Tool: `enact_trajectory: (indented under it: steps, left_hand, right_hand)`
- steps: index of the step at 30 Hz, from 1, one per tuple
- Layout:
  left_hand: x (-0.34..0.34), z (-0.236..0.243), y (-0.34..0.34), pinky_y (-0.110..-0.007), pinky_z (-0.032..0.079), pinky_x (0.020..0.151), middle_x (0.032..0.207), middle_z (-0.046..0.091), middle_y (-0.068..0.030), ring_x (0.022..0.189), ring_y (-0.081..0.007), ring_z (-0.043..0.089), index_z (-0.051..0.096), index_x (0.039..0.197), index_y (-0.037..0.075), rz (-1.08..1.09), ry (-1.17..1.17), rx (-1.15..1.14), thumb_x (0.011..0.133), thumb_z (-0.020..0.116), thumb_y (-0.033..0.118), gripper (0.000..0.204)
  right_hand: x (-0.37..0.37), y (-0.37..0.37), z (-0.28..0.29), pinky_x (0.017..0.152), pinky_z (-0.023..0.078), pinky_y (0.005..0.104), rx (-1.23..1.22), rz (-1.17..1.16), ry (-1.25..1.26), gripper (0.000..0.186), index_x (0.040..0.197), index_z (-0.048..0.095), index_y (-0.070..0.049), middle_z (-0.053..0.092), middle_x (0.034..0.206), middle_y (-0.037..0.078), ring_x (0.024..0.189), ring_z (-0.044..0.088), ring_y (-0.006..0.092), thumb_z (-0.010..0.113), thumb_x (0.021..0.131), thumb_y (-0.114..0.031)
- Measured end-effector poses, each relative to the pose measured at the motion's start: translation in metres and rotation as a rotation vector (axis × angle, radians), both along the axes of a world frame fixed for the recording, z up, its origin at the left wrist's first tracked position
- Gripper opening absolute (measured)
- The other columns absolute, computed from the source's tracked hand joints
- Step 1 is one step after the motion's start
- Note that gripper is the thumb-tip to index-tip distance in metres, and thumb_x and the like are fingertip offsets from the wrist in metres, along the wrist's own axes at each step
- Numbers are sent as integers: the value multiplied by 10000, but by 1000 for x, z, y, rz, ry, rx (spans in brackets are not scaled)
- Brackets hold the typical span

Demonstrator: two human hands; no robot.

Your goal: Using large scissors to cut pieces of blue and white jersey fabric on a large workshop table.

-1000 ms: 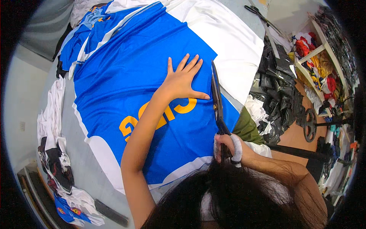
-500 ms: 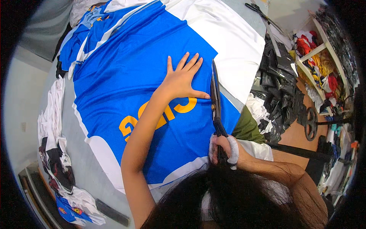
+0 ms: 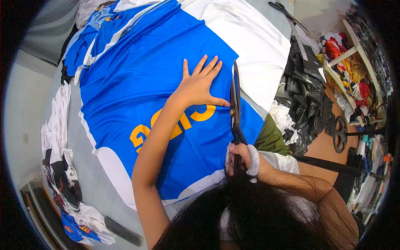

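Observation:
A large blue printed fabric piece [image 3: 125, 79] with yellow lettering and white margins lies spread before me, wrinkled in places. My left hand [image 3: 199, 88] presses flat on it, fingers spread and thumb pointing at the scissors. In my right hand [image 3: 242, 155] is a pair of large black fabric scissors [image 3: 236, 96], its handle loops wrapped in white cloth. The blades point away from me along the blue fabric's right part, close to my left thumb. Where the lower blade lies relative to the cloth is hard to make out. Dark hair hides part of my right wrist.
White fabric [image 3: 250, 41] adjoins the blue piece on the grey table [image 3: 93, 160]. More scissors [image 3: 280, 7] lie at the far right edge. A cloth heap [image 3: 56, 112] runs along the left side. Black plastic bags [image 3: 306, 106] and a shelf of coloured cloth [image 3: 354, 62] stand right.
The scissors and my right hand have shifted slightly away from me, and the blade tip sits a little farther up the fabric. My left hand has hardly moved.

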State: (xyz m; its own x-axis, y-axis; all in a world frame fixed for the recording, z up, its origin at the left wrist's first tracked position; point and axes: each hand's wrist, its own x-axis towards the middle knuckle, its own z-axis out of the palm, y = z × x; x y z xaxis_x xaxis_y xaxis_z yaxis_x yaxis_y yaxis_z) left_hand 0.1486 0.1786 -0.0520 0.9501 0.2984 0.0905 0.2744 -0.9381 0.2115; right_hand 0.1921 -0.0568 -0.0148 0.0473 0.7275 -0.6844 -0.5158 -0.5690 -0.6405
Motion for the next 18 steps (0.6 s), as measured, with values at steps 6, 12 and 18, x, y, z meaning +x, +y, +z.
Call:
enact_trajectory:
  steps: [6, 12, 18]
  left_hand:
    - [-1, 0, 1, -669, 6, 1007, 1476, 191, -91, 1369, -287, 123, 239, 1407, 87, 4, 10, -8, 492, 624, 764, 1202]
    - [1, 3, 1, -666, 4, 1009, 1477, 188, -92, 1369, -288, 121, 239, 1406, 87, -2, 14, -6, 488, 627, 764, 1205]
    - [-1, -2, 2, -665, 4, 1009, 1476, 191, -92, 1368, -291, 123, 239, 1407, 90, -1, 1, -1, 491, 630, 759, 1199]
  right_hand:
    - [4, 4, -4, 472, 412, 290, 34, 94, -107, 315, 825, 483, -2, 560, 567, 93, 482, 533, 180, 459, 888, -310]
    - [0, -3, -16, 459, 417, 295, 69, -34, 12, 300, 815, 487, -12, 557, 573, 92, 482, 538, 186, 448, 890, -300]
    - [-2, -4, -21, 456, 426, 294, 91, -35, -14, 296, 826, 473, -12, 550, 580, 92, 488, 542, 188, 445, 888, -299]
